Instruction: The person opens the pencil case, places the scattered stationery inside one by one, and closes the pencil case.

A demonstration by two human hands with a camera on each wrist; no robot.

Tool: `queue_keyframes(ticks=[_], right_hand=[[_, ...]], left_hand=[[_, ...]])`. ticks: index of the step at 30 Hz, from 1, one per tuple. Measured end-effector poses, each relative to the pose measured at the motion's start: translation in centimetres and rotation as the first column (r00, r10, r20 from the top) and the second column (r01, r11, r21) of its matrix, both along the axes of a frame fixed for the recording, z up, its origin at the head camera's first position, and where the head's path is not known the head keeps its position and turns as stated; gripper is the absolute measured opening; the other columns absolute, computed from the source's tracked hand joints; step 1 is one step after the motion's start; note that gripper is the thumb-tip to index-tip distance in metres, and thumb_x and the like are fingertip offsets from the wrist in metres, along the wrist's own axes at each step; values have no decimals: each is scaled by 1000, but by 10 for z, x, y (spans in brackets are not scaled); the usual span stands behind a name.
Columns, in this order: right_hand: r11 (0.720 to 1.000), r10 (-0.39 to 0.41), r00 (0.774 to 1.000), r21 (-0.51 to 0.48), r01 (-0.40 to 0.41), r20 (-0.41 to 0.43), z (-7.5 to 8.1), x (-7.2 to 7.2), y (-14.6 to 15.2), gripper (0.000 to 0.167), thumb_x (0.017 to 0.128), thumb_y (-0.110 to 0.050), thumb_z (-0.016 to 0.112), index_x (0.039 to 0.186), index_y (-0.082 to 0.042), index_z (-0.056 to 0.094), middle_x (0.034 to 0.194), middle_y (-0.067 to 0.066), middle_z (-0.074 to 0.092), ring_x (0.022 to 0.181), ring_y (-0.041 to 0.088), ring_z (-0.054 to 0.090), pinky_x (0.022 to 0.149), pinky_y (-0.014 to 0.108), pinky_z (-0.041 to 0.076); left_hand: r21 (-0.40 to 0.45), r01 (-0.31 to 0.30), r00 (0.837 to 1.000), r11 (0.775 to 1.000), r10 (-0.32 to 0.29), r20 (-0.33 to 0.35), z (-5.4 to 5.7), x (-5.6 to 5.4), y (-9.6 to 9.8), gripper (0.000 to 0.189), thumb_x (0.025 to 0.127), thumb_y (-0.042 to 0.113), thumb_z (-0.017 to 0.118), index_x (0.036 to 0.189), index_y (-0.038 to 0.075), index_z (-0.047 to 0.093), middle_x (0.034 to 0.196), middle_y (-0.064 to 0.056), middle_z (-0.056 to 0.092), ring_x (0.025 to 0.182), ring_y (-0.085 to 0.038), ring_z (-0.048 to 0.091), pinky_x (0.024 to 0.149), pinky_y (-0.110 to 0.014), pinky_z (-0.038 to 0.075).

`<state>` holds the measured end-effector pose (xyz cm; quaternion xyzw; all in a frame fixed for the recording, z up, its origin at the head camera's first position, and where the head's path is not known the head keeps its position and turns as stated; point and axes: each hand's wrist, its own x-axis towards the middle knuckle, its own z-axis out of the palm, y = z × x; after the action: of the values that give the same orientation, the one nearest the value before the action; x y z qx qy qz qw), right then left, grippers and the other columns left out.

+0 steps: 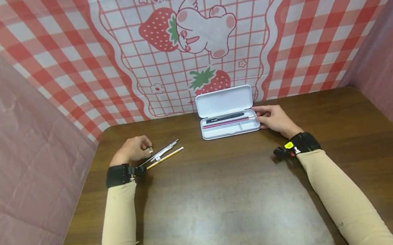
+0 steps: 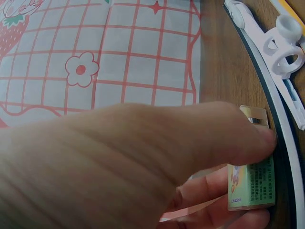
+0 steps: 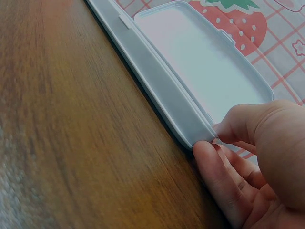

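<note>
My left hand (image 1: 132, 149) pinches a small eraser (image 2: 251, 186) in a green printed sleeve between thumb and fingers, at the table's left side. Right beside it lie a long thin white strip with a dark edge (image 2: 285, 148), a white drawing compass (image 2: 279, 52) and a yellow pencil (image 1: 166, 158). At the back of the table, my right hand (image 1: 275, 121) grips the right end of a white pencil case (image 1: 223, 130), thumb at the rim and fingers against the side. Its lid (image 1: 224, 101) stands up; a black pen (image 1: 225, 118) and a reddish pencil (image 1: 226, 123) lie inside.
The brown wooden table (image 1: 219, 200) meets a red-and-white checked cloth (image 1: 67, 52) with strawberry prints at its back edge. Pink cloth (image 1: 19, 177) hangs at the left and right sides. The case has a small divider (image 1: 240, 126) near its right end.
</note>
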<state>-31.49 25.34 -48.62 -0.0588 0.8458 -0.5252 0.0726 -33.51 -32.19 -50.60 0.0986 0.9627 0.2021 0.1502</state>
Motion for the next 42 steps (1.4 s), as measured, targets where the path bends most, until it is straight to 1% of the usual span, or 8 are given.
queue_keyframes(ticks=[5, 12, 23, 28, 32, 35, 40, 42], right_hand=[[1000, -5, 1000, 12, 5, 4, -2, -2, 1, 52, 111, -7, 66, 162, 1, 57, 129, 16, 60, 84, -1, 57, 74, 13, 61], [1000, -7, 1000, 8, 7, 9, -2, -2, 0, 52, 111, -8, 67, 162, 0, 57, 130, 18, 60, 84, 0, 57, 73, 13, 61], [1000, -7, 1000, 18, 7, 11, -1, 0, 0, 52, 111, -8, 66, 162, 0, 57, 128, 17, 60, 85, 1, 58, 73, 13, 61], [1000, -8, 1000, 9, 8, 8, 1, 2, -1, 51, 111, -9, 68, 161, -1, 59, 127, 16, 61, 85, 2, 58, 74, 13, 61], [1000, -3, 1000, 5, 3, 14, 1, 1, -1, 52, 112, -9, 67, 162, -1, 58, 130, 18, 60, 85, 1, 58, 74, 13, 61], [1000, -3, 1000, 12, 3, 15, 0, 0, 0, 52, 112, -8, 66, 162, 0, 57, 131, 18, 59, 86, 1, 58, 74, 13, 61], [1000, -2, 1000, 16, 2, 12, 0, 0, 0, 52, 112, -8, 65, 163, 0, 56, 132, 18, 59, 86, 1, 58, 74, 13, 61], [1000, 0, 1000, 14, 0, 12, 1, 1, -1, 52, 112, -9, 65, 163, -1, 56, 132, 19, 59, 86, 1, 58, 75, 13, 61]], left_hand=[[-5, -12, 1000, 1000, 12, 20, -3, -1, -2, 25, 91, 17, 86, 113, 20, 75, 107, -11, 74, 95, -27, 70, 77, -36, 54], [-3, 12, 1000, 1000, -12, -15, -8, -5, -7, 21, 89, 16, 85, 105, 23, 74, 98, -8, 75, 89, -25, 70, 74, -35, 53], [-13, 24, 985, 1000, -26, -171, -11, -7, -2, 19, 87, 16, 82, 99, 27, 73, 91, -3, 73, 84, -23, 68, 71, -35, 52], [-6, 15, 980, 1000, -16, -198, -12, -10, 0, 20, 88, 15, 84, 103, 24, 75, 95, -6, 72, 87, -25, 68, 72, -36, 53], [9, 15, 967, 1000, -12, -254, -12, -10, 2, 20, 85, 18, 86, 103, 23, 78, 94, -5, 72, 86, -24, 67, 72, -37, 52], [41, 19, 955, 999, -6, -296, -6, -5, 7, 20, 84, 18, 85, 102, 23, 78, 93, -4, 70, 85, -22, 64, 71, -35, 49], [96, 26, 958, 995, 2, -288, 38, 24, 31, 21, 84, 12, 83, 104, 14, 76, 96, -11, 67, 88, -28, 62, 76, -43, 49], [118, 46, 952, 992, -8, -305, 43, 28, 31, 20, 85, 15, 83, 104, 15, 75, 96, -9, 67, 88, -26, 62, 77, -43, 49]])
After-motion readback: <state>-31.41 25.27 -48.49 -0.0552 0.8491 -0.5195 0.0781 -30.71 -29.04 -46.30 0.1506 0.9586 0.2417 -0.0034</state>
